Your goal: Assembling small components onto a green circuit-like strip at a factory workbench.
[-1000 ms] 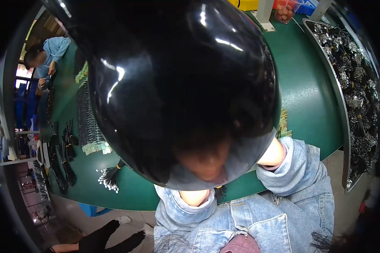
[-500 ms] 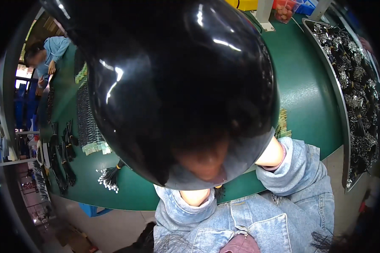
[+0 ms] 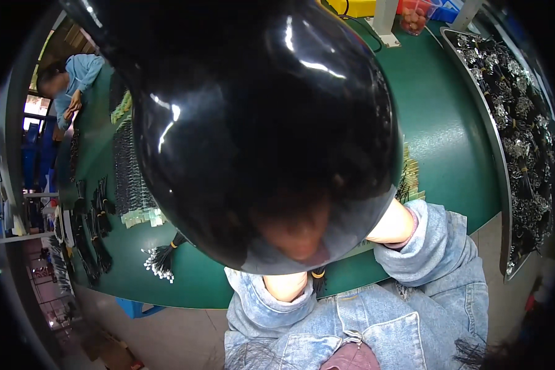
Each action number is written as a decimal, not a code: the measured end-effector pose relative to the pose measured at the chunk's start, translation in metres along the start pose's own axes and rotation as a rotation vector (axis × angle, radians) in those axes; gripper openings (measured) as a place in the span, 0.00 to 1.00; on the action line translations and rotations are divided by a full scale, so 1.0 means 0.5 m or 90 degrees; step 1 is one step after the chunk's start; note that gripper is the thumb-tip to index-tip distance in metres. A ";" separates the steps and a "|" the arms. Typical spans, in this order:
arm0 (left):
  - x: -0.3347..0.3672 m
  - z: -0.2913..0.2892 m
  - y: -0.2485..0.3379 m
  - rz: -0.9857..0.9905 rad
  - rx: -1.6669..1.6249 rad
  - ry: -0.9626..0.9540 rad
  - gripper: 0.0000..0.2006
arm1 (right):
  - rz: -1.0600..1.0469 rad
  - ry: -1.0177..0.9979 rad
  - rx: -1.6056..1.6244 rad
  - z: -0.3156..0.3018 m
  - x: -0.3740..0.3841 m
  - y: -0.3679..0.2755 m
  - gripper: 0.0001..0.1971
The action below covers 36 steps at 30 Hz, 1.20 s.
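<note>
Banded bundle [image 3: 319, 279] beside the left wrist [image 3: 286, 287], both hands hidden under a black dome [image 3: 265, 123].
From here I can't tell whether either grip is clenched or released. Yellowish strips [image 3: 412, 176] lie near the right wrist [image 3: 393, 223] on the green worktop [image 3: 450, 166]; farther left, a white-tipped bundle [image 3: 160, 262]; at right, a tray [image 3: 500, 145] of cables [image 3: 524, 154]; far left, a co-worker [image 3: 85, 71].

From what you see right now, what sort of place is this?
Probably a small-parts assembly workshop: tied bundles of black wires lie on a green workbench, a tray at the right is crowded with more, and another person leans forward at the far left.
</note>
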<state>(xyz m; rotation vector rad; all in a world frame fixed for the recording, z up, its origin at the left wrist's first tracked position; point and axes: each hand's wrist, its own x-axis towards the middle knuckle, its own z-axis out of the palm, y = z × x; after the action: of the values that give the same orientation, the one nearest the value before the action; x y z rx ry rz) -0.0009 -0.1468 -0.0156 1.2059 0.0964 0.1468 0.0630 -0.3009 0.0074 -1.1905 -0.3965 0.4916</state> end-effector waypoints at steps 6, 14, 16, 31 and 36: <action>0.005 0.016 0.011 -0.047 -0.074 -0.001 0.14 | -0.119 0.033 -0.001 -0.006 -0.003 0.020 0.07; 0.008 0.019 0.016 -0.088 -0.076 0.042 0.12 | -0.204 0.054 -0.128 -0.006 -0.001 0.021 0.07; 0.008 0.010 0.005 -0.089 -0.089 0.007 0.13 | -0.165 0.075 -0.071 -0.008 -0.003 0.027 0.07; 0.005 0.008 0.004 -0.065 -0.054 0.040 0.16 | -0.060 0.046 0.061 0.000 -0.002 0.017 0.06; 0.010 0.031 0.016 -0.023 0.059 0.055 0.15 | -0.021 0.051 0.143 0.002 -0.004 0.013 0.08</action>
<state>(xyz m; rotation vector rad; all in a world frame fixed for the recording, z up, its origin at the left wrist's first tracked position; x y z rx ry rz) 0.0058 -0.1576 -0.0028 1.2893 0.2014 0.1644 0.0598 -0.2993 0.0017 -0.9808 -0.2837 0.4460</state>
